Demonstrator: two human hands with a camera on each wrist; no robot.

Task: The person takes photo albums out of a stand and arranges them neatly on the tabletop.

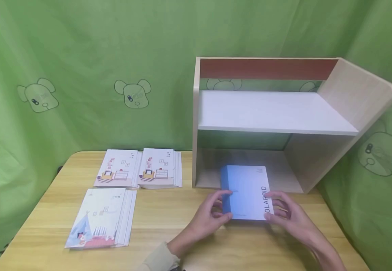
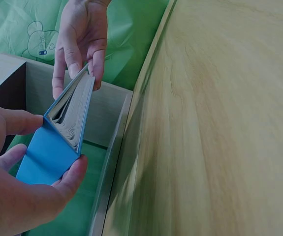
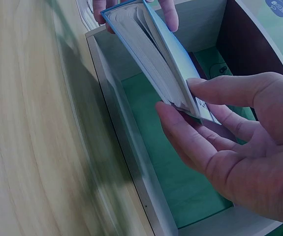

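A thick blue-and-white photo album (image 1: 246,194) with "OLAROID" readable on its cover is held between both hands in front of the shelf's lower opening. My left hand (image 1: 209,214) grips the blue spine side, thumb and fingers on its edges, as the left wrist view shows at the spine (image 2: 50,152). On the opposite side, my right hand (image 1: 292,216) pinches the album's open edge between thumb and fingers. Its page block (image 3: 148,54) faces the camera in the right wrist view, the pages slightly fanned. The album looks raised above the table.
A two-level wooden shelf (image 1: 277,113) stands at the back right of the wooden table (image 1: 169,226). Left of it lie two illustrated white albums (image 1: 116,167) side by side, with a third, tent-patterned album (image 1: 96,218) nearer. A green curtain (image 1: 169,45) hangs behind.
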